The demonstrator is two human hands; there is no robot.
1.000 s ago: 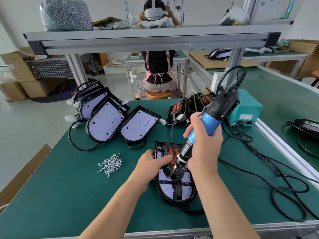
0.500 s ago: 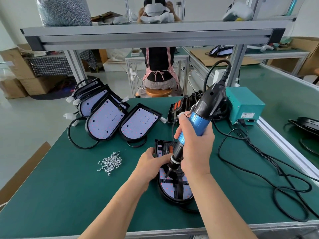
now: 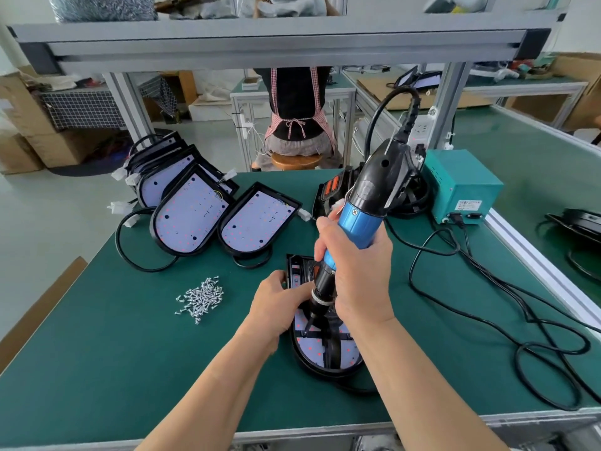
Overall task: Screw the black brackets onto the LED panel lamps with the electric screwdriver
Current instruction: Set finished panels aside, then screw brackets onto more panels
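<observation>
One black-rimmed D-shaped LED panel lamp (image 3: 317, 351), face up, near centre of the green-topped workbench (image 3: 130, 353). One black bracket (image 3: 332, 349) lies across it.
One blue-and-black electric screwdriver (image 3: 361, 219), tip on the bracket; right hand (image 3: 361, 275) fingers wrapped round its barrel.
Left hand (image 3: 276, 304): fingers curled on the lamp's left rim.
One heap of silver screws (image 3: 201, 296), left of the lamp.
Two spare panel lamps (image 3: 190, 216) face up behind; more stacked beyond, count unclear.
One teal power box (image 3: 461, 187).

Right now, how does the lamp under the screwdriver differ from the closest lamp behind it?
The near lamp, under the screwdriver, has a black bracket across its board; the lamp behind shows a bare board. The left hand holds the first; no hand touches the second. Both are D-shaped, black-rimmed, with pale boards.
</observation>
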